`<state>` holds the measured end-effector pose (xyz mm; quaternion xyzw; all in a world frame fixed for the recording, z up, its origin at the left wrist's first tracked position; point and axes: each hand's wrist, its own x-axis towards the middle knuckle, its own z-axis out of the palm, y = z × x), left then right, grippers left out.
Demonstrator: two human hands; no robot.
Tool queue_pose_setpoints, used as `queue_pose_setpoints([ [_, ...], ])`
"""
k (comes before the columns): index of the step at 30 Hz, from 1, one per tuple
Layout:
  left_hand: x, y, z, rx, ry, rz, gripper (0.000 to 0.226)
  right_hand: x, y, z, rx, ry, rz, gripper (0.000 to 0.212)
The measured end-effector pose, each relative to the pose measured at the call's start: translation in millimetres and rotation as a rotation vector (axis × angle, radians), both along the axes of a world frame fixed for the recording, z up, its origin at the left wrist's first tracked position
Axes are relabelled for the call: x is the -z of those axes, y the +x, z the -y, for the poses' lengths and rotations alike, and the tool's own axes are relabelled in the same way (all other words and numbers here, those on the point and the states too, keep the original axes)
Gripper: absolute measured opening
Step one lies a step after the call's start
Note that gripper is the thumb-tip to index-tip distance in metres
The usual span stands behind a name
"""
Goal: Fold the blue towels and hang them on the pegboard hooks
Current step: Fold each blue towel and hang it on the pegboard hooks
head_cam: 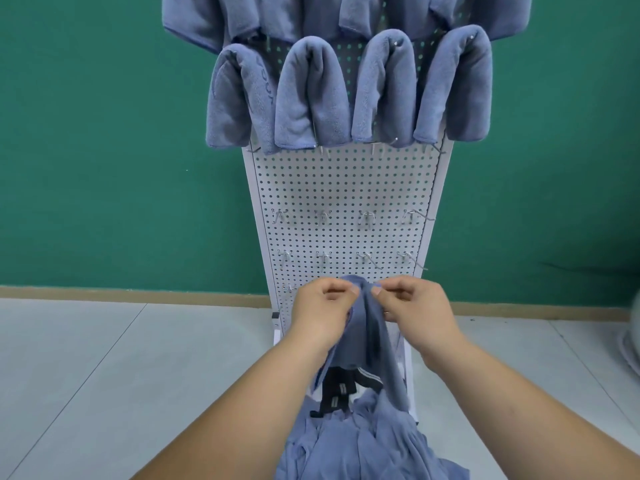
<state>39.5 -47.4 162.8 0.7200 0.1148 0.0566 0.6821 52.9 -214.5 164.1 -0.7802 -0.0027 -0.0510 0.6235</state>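
Before the white pegboard (346,188), both hands, left (322,311) and right (414,306), pinch a blue towel (363,327) hanging between them.

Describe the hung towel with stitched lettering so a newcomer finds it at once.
Start at the white perforated metal pegboard against the green wall. In its lower row of four folded blue fleece towels, take the leftmost one. Only it shows stitched lettering.

Both hands pinched one blue towel (363,327) at its top edge, left hand (323,308) and right hand (412,306) close together, cloth hanging below the fingers; empty pegboard hooks (323,216) stood above them.
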Motion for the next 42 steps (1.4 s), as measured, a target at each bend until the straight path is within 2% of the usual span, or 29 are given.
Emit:
queue_pose_setpoints([
  [3,0,-4,8,0.004,-0.034,0.041,0.006,4,-2,-10,0.046,-0.107,0.065,0.003],
  [9,1,-8,10,0.040,-0.069,0.016,0.004,4,-8,-13,0.098,-0.119,0.111,0.004],
  [12,2,-10,11,0.056,-0.097,0.007,0.005,4,-10,-14,0.103,-0.225,0.157,0.003],
  [17,-14,-16,11,0.108,-0.234,-0.024,0.029,6,-17,-18,0.083,-0.395,0.281,0.018],
  [19,-22,-16,7,0.148,-0.219,-0.024,0.034,4,-16,-15,0.106,-0.430,0.314,0.019],
  [21,-23,-12,-2,0.162,-0.076,0.005,0.030,0,-12,-10,0.134,-0.456,0.327,0.011],
  [25,-10,-2,-31,0.131,0.659,0.100,0.025,-7,-3,4,0.155,-0.410,0.284,0.007],
  [27,-3,-1,-39,0.229,0.846,0.101,0.022,-11,0,11,0.143,-0.399,0.268,0.006],
  [31,6,0,-42,0.347,0.988,0.086,0.016,-15,2,22,0.121,-0.400,0.280,0.009],
  [34,9,1,-41,0.304,1.043,0.094,0.015,-18,3,29,0.114,-0.375,0.286,0.013],
  [42,6,-3,-26,0.313,0.912,0.163,0.023,-24,2,41,0.095,-0.347,0.286,0.013],
])
